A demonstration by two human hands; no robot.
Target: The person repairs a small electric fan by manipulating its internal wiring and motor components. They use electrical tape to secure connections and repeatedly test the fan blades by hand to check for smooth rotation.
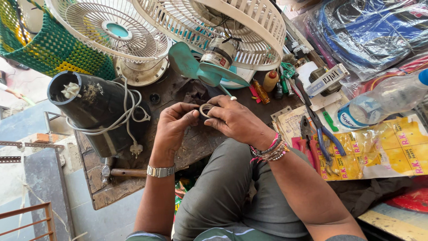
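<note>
holding one small ring (206,109) between left hand (174,127) and right hand (236,120).

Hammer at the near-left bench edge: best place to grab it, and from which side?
Probably the bare wooden handle of the hammer, taken mid-shaft from above. It lies flat along the front edge of the workbench, head to the left under the black cylindrical housing, so the head end is crowded. The left hand is nearest; both hands now hold a small ring.
</note>
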